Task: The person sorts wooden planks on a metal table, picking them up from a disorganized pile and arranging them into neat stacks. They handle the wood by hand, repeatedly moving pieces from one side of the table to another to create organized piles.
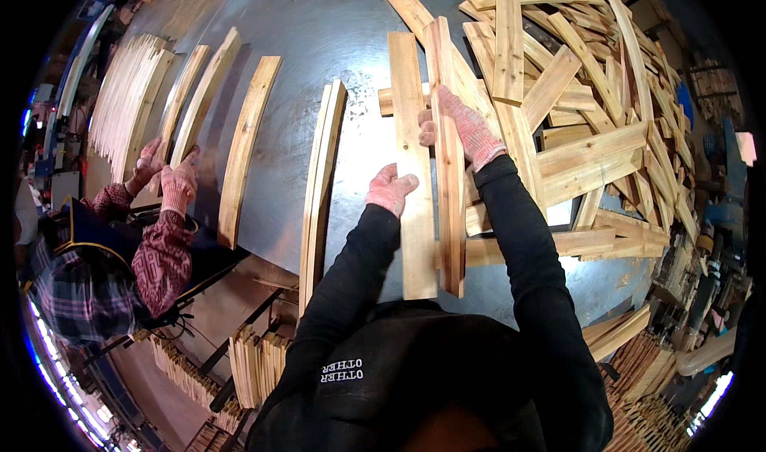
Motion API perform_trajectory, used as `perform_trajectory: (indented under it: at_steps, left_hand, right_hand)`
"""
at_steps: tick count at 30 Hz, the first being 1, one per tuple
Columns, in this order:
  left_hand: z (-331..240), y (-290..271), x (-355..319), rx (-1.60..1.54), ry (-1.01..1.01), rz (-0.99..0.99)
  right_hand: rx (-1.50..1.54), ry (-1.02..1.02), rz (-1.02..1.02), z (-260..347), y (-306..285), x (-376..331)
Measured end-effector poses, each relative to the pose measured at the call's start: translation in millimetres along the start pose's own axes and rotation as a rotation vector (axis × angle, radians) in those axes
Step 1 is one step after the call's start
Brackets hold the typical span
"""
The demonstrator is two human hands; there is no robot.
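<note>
My left hand (389,190), in a pinkish knit glove, grips the left edge of a pale wooden board (415,236), its thumb on the upper face. The board's broad face is turned up. Just right of it, my right hand (471,129), gloved alike, is closed around a second wooden board (451,221) standing on its narrow edge. Its fingertips come round into the gap between the two boards. To the left, a pair of boards (321,181) stands side by side on the metal table (359,33).
A large jumbled heap of boards (590,161) covers the table's right side. At left, a co-worker's gloved hands (177,179) touch boards near a neat row of boards (132,93). One more board (247,149) lies between us. Stacked boards (255,364) stand below the table's near edge.
</note>
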State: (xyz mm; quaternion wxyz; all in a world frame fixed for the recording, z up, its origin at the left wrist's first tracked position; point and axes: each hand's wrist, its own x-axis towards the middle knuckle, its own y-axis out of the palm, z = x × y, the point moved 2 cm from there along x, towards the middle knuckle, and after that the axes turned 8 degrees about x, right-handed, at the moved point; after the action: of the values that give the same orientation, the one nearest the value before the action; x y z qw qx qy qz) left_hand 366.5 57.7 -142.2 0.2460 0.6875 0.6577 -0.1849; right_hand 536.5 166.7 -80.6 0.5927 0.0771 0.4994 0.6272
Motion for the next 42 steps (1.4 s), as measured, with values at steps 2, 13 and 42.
perform_trajectory:
  at_steps: [2, 13, 42]
  left_hand:
    - [-1.9, -10.2, 1.1, 0.273, 0.016, 0.004]
    - [10.6, -8.5, 4.5, 0.223, 0.034, 0.102]
    - [39.7, 28.2, 4.7, -0.022, 0.029, -0.008]
  right_hand:
    - [-0.087, -0.088, -0.171, 10.2, -5.2, 6.2]
    - [-2.330, -0.726, -0.606, 27.1, -48.3, 31.6]
    - [-1.735, -0.700, -0.763, -14.4, -28.9, -105.6]
